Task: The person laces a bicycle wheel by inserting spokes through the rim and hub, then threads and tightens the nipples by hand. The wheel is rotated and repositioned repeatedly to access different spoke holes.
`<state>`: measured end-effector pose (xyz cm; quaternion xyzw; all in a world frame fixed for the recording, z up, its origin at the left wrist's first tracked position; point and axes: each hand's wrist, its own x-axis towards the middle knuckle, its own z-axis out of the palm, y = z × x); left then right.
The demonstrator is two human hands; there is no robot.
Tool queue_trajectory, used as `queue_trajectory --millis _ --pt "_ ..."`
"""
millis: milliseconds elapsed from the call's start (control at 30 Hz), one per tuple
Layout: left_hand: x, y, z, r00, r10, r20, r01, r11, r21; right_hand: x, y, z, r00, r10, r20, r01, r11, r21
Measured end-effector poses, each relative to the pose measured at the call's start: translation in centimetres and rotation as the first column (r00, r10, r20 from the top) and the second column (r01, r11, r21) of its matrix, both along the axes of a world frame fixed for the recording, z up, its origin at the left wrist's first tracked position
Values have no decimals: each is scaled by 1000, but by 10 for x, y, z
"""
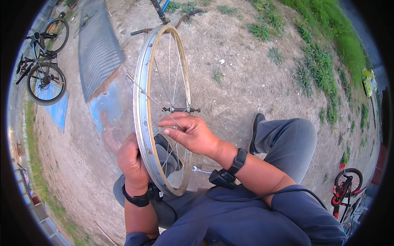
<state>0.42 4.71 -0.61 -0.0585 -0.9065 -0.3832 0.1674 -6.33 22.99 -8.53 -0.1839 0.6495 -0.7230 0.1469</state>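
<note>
A bare bicycle wheel rim (145, 119), silver outside and rusty along its inner edge, stands upright before me with no tyre. Several thin spokes run from its hub (179, 110), whose threaded axle shows on both sides. My left hand (133, 160) is closed on the rim's lower left side, its fingers partly hidden. Between the thumb and fingers of my right hand (191, 134), beside the hub, is a loose-looking spoke (152, 97). It slants up and left across the rim, and its far end sticks out past it.
A metal wrench (200, 169) lies low, near my right forearm. Ahead are bicycle handlebars (142, 31). A ridged grey mat (96, 49) and a worn blue sheet (106, 100) lie left, beyond them a parked bicycle (47, 82). Another small bicycle (347, 186) is at the right.
</note>
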Motion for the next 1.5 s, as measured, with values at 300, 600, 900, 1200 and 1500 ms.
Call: queue_trajectory --millis 300,600,900,1200,1500 --pt "6 -1 -1 990 84 110 -105 974 201 0 1 11 1000 25 0 -25 998 -51" --pt "35 4 33 940 -55 338 -121 869 479 11 -9 5 999 25 -27 -27 997 -77" --pt "47 8 36 940 143 310 -158 987 23 30 -15 2 991 -27 -131 15 995 -95" --pt "54 8 19 965 201 170 -194 979 -55 31 -9 2 967 -102 -232 93 995 -49" --pt "55 11 15 978 183 104 -176 982 -73 30 0 9 938 -139 -318 151 988 15"
